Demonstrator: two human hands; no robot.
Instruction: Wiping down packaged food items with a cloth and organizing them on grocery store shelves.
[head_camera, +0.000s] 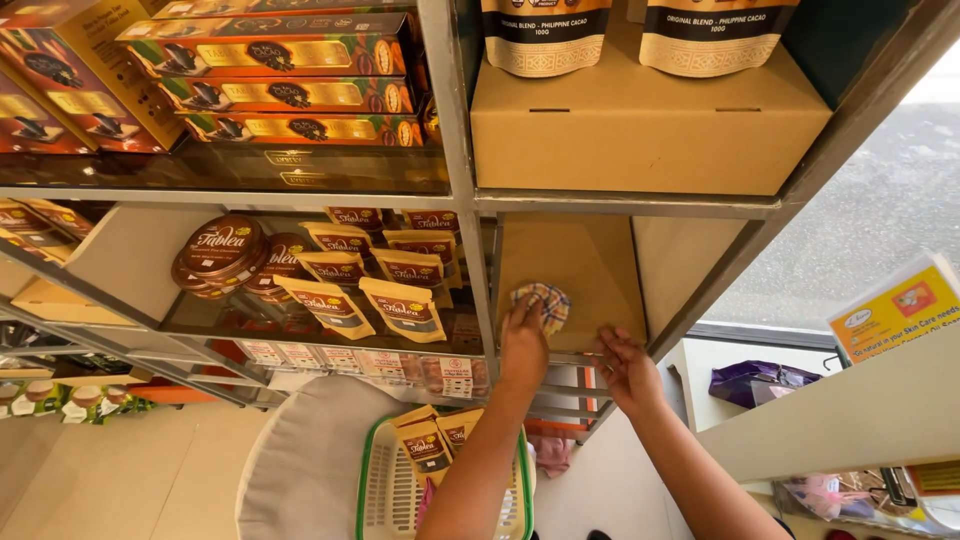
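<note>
- ok so my left hand (524, 345) is up on the bare cardboard-coloured shelf (580, 265), fingers closed around a bunched-up plaid cloth (545, 303) and pressing it down on the shelf surface near the front left corner
- right hand (628, 368) is just beside it at the front edge of that same shelf, fingers spread and flat-ish, not holding anything, just resting on the edge
- one bay to the left there's a glass shelf (300, 318) with tan stand-up pouches (404, 310) and a stack of round brown tins (218, 252)
- shelf above that has long orange-and-green boxes (280, 85) stacked flat
- right above my hands sits a plain cardboard box (640, 125) with two dark-and-tan bags (545, 35) standing on top
- below my arms there's a white basket with a green rim (400, 490) holding a few more of those tan pouches, sitting on a grey cushioned stool (300, 460)
- off to the right, a purple bag (755, 383) on a low white ledge
</note>
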